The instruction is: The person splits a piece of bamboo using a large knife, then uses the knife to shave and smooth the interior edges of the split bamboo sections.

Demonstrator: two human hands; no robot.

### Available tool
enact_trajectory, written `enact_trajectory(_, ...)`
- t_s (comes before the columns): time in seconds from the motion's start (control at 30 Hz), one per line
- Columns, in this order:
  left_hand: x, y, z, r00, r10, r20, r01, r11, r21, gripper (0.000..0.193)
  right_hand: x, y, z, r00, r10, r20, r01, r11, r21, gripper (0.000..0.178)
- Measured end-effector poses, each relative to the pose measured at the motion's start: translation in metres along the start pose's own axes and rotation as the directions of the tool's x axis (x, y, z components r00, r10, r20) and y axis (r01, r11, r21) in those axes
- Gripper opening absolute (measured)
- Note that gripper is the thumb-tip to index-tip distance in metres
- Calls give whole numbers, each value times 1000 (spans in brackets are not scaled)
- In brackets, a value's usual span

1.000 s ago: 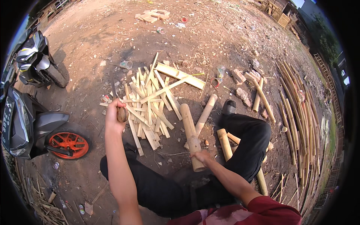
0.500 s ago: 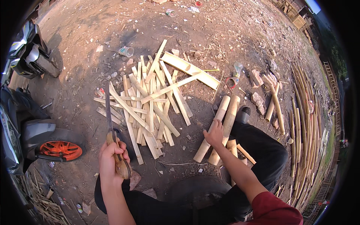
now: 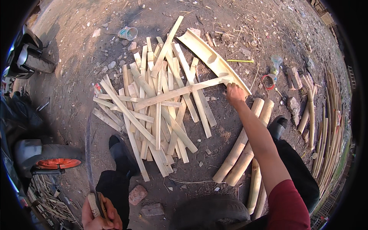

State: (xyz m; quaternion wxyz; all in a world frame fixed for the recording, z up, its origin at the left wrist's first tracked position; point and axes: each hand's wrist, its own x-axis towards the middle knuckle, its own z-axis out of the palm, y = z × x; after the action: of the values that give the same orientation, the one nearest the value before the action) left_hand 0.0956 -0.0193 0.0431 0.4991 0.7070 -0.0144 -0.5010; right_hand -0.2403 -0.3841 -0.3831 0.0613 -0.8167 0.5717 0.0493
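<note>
My left hand point(image 3: 100, 214), low at the left, grips the wooden handle of a machete point(image 3: 89, 153), its long dark blade pointing up and away. My right hand point(image 3: 235, 94) is stretched forward with fingers curled at the near edge of a wide split bamboo half point(image 3: 212, 57), hollow side up. Right by those fingers ends a pale bamboo strip point(image 3: 172, 96), lying across a loose pile of bamboo strips point(image 3: 153, 115). Under my right forearm lie two round bamboo lengths point(image 3: 239, 147), side by side.
More bamboo lengths point(image 3: 254, 188) lie by my right leg. A tyre point(image 3: 209, 212) is below me. Stones point(image 3: 138, 194) and plastic cups point(image 3: 128, 33) litter the dirt. Long poles point(image 3: 333, 119) are stacked at right. A motorbike wheel point(image 3: 57, 163) stands at left.
My right hand has left the round bamboo lengths and reached forward to the split half. My left hand has lowered with the machete toward the bottom left. The view has shifted.
</note>
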Motion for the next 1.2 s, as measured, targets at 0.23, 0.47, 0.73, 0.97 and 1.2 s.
enact_trajectory(0.23, -20, 12, 19, 998, 50, 37, -51, 999, 12, 47, -166, -75, -75, 803, -115, 584, -103, 940, 327, 45)
enact_trajectory(0.47, -33, 9, 25, 993, 6, 115, -2, 999, -37, 47, -161, -52, -74, 902, 266, 341, -414, 759, 503, 60)
enact_trajectory(0.73, -25, 12, 22, 997, 2, 76, -2, 1000, -2, 46, -106, -90, 9, 861, 327, 389, -484, 763, 429, 53)
enact_trajectory(0.97, -33, 14, 4, 990, 117, 84, -119, 993, 8, 35, -96, -69, -157, 918, 288, -273, -77, 803, 591, 32)
enact_trajectory(1.2, -28, 18, 9, 962, 221, 160, -217, 975, -41, 27, -119, -29, -362, 623, 198, -757, 292, 838, 460, 24)
